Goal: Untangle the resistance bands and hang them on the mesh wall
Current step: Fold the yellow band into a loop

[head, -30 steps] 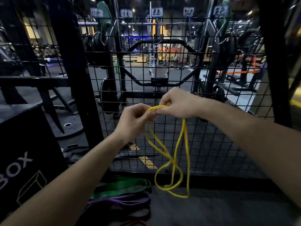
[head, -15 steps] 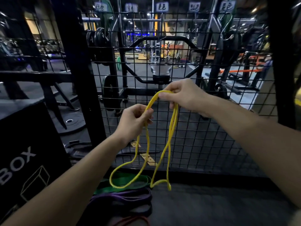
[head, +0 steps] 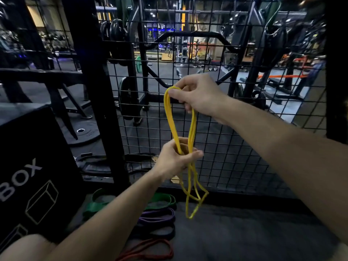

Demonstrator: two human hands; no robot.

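- Yellow band (head: 192, 129) hangs doubled at frame centre, in front of the mesh wall (head: 226, 147); lower loops look crossed around 6 o'clock.
- Right hand (head: 197, 93) pinches the top bend; left hand (head: 175, 159), at 6 o'clock from it, has fingers (head: 195, 153) curled round both strands.
- Step judged: untangling, not yet hung.
- Next likely needs the lower loops freed, then lifting to a hook (head: 271, 21) at 1 o'clock.
- Green band (head: 162, 199), purple band (head: 158, 216), red band (head: 148, 249) lie on the floor, 7 o'clock. No container holds them.

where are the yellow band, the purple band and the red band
yellow band (head: 170, 117), head view, left strand between the hands
purple band (head: 160, 216), head view, top fold on the floor
red band (head: 150, 250), head view, loop nearest the camera
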